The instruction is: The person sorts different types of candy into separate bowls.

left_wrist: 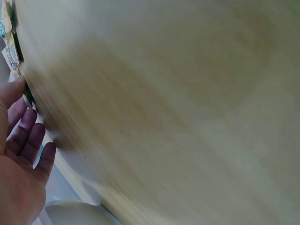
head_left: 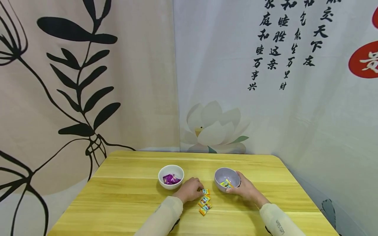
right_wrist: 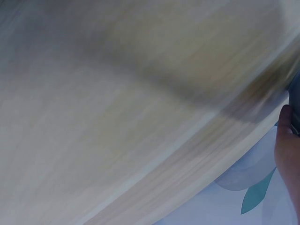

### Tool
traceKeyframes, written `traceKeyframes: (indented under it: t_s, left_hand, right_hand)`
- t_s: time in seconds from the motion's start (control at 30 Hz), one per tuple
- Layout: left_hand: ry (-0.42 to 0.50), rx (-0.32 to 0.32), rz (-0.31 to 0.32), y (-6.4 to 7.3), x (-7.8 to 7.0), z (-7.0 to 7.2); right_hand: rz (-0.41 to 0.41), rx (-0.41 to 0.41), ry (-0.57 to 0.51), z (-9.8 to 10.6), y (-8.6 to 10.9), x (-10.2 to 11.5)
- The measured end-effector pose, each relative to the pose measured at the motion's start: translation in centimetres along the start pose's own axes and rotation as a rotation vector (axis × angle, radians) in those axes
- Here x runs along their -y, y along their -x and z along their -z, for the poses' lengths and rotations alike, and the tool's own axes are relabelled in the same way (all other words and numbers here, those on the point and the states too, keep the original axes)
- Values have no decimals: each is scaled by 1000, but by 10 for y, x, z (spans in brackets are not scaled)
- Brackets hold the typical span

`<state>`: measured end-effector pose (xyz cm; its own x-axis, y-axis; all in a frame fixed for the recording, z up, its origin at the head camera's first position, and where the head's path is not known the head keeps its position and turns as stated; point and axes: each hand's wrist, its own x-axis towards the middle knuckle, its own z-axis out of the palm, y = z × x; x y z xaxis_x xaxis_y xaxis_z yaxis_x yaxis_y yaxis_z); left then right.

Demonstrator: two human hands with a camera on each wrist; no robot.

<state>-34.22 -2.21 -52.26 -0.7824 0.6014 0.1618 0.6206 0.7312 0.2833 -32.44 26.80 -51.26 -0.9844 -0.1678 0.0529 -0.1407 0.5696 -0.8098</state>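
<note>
My left hand (head_left: 190, 189) is at the far end of a short row of yellow wrapped candies, its thumb and fingertips pinching the farthest candy (head_left: 205, 191). In the left wrist view the thumb and curled fingers of this hand (left_wrist: 23, 154) close about that candy's edge, partly hidden. Nearer me lie a second candy (head_left: 204, 200) and a third candy (head_left: 205, 209). With the thumb at the near side and fingers behind, my right hand (head_left: 247, 188) grips a lavender bowl (head_left: 220, 173) by its right side. Yellow candies (head_left: 226, 183) lie inside this bowl.
Left of the candy row stands a white bowl (head_left: 161, 175) holding purple wrapped candies (head_left: 171, 179). Everything rests on a wood-grain table (head_left: 130, 190) with rounded far corners. Behind it hangs a printed cloth (head_left: 147, 82) with plants, a lotus and writing.
</note>
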Motion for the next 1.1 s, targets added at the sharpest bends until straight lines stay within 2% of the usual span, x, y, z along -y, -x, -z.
traceKeyframes:
  t_s: [0.33, 0.53, 0.73, 0.97, 1.1]
  left_hand:
    - [41, -71, -8, 2, 6, -2]
    - [133, -70, 62, -1, 5, 2]
    - [186, -74, 90, -7, 2, 8]
    - [224, -127, 99, -19, 1, 16]
    - [243, -149, 104, -24, -4, 26]
  right_hand:
    - [-18, -1, 7, -1, 0, -1]
    - [-15, -2, 0, -3, -1, -2]
    - [-8, -4, -7, -3, -2, -2]
    - [3, -13, -7, -3, -1, 0]
    - [12, -23, -1, -5, -1, 1]
